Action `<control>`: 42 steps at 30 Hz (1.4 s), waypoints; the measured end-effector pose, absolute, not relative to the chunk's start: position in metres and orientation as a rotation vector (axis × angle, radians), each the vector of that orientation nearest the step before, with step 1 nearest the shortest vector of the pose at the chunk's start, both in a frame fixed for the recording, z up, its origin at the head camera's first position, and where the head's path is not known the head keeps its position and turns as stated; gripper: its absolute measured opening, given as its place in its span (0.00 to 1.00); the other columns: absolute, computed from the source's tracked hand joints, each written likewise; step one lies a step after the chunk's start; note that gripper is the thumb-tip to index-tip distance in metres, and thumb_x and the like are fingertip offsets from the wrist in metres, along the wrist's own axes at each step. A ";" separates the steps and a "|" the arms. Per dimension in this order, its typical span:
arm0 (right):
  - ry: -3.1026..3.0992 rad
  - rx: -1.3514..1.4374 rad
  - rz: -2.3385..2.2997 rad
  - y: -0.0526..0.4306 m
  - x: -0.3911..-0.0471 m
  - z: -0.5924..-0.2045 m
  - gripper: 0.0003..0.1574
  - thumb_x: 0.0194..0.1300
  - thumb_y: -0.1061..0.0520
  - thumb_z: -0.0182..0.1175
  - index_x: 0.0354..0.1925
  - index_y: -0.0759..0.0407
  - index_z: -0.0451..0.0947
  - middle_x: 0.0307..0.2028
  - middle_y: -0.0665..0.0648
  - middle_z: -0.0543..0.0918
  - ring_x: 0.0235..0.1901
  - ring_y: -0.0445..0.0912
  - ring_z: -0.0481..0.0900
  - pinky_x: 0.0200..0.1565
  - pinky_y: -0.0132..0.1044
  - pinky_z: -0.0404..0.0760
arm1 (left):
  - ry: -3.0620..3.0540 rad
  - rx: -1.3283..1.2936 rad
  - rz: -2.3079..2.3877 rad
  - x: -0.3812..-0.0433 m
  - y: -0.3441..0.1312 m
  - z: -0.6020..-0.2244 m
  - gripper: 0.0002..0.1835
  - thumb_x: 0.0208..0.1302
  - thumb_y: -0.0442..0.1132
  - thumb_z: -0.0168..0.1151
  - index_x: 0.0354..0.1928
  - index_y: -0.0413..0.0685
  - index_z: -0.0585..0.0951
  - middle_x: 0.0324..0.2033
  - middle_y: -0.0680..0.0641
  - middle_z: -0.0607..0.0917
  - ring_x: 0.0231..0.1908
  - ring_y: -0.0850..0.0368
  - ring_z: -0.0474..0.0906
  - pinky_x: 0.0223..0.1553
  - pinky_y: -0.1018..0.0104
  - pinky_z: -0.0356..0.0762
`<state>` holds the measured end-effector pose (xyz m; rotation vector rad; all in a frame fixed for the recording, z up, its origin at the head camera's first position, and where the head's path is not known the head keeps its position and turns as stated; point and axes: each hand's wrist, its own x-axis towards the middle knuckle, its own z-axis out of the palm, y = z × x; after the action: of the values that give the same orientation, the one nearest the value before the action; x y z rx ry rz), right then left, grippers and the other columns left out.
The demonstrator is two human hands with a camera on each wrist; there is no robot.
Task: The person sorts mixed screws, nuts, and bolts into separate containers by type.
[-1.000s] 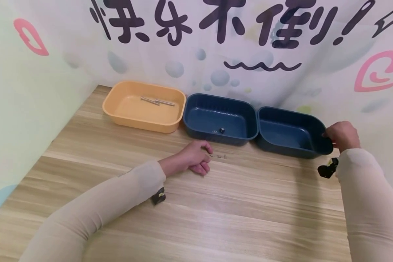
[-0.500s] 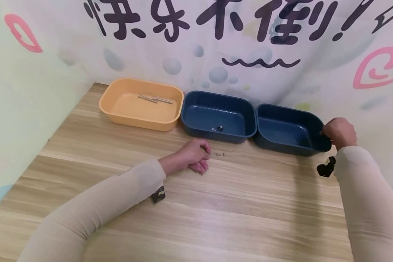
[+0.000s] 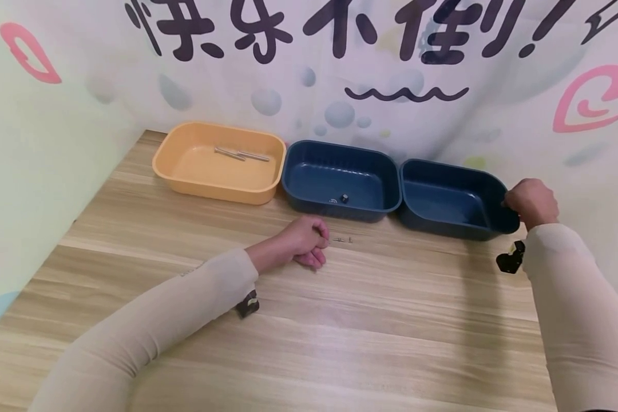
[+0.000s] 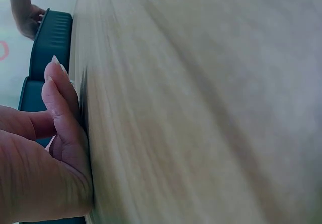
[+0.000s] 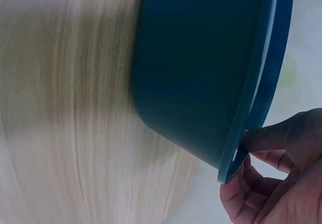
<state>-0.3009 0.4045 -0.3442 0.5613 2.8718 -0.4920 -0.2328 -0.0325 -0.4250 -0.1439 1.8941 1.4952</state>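
My left hand [image 3: 309, 237] rests low over the wooden tabletop, its index finger and thumb tips close together right at the left end of a short row of small metal screws [image 3: 339, 240]. In the left wrist view, the other fingers [image 4: 63, 103] lie along the wood. Whether a screw is between the fingertips, I cannot tell. My right hand [image 3: 533, 201] grips the right-hand corner of a dark blue plastic bin [image 3: 438, 227]. Seen from the right wrist, the thumb [image 5: 266, 137] lies over the rim with curled fingers beneath it.
A second blue bin [image 3: 335, 209] stands left of the gripped one, with a small dark nut-like piece [image 3: 344, 198] inside. Left of it is a yellow-orange bin [image 3: 211, 191] holding long bolts [image 3: 252, 155]. All three line up along the printed wall cloth [image 3: 268, 74].
The left index finger and thumb have drawn closer together, and the leftmost small screw no longer shows beside them. The right hand keeps its grip on the bin. The head view has shifted slightly.
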 end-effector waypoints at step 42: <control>2.826 0.602 -0.520 0.401 -0.298 -0.341 0.22 0.64 0.58 0.52 0.45 0.77 0.72 0.27 0.68 0.79 0.25 0.56 0.75 0.22 0.41 0.75 | 1.839 0.117 1.543 -0.230 0.014 -0.351 0.07 0.71 0.35 0.55 0.49 0.44 0.73 0.26 0.36 0.86 0.18 0.49 0.83 0.16 0.70 0.76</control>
<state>-0.2981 0.4005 -0.3410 0.6018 2.8263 -0.5195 -0.2302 0.0140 -0.3509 0.1169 1.8386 1.5433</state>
